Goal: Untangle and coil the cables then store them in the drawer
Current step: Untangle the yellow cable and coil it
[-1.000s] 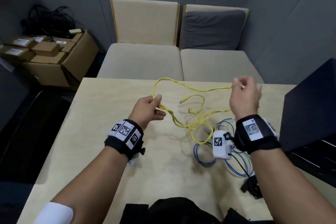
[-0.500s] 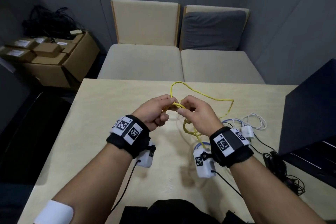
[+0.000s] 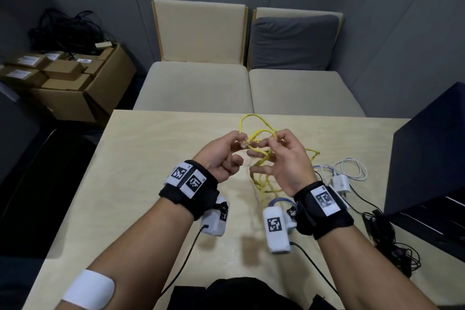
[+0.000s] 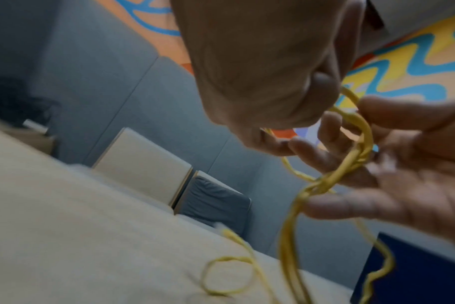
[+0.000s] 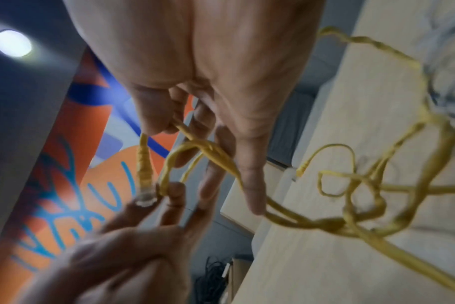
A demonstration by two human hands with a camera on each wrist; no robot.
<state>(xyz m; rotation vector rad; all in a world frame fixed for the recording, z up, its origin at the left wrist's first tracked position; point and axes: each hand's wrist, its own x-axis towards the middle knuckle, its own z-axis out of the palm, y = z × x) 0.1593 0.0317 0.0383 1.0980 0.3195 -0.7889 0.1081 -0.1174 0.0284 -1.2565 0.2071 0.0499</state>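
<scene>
A tangled yellow network cable (image 3: 260, 178) hangs from both hands over the middle of the wooden table (image 3: 141, 158). My left hand (image 3: 240, 139) pinches a loop of it beside the clear plug (image 3: 244, 145). My right hand (image 3: 273, 137) pinches the cable just behind that plug with thumb and forefinger, its other fingers spread through several strands. In the right wrist view the plug (image 5: 145, 198) points at the left hand's fingertips (image 5: 174, 191). In the left wrist view the yellow cable (image 4: 351, 164) crosses the right hand's fingers (image 4: 403, 164). Its other end (image 3: 314, 152) lies on the table.
To the right lie a white charger (image 3: 341, 184) with its white cord (image 3: 352, 168), a blue cable (image 3: 279, 201) and a black cable bundle (image 3: 387, 236). A dark blue cabinet (image 3: 427, 158) stands at the right edge. Beige seats (image 3: 193, 88) are beyond the table, cardboard boxes (image 3: 75, 83) far left.
The hands, wide apart a second ago, have come together over the table. The right hand's lower fingers have spread since half a second ago, and the plug now sits between the hands.
</scene>
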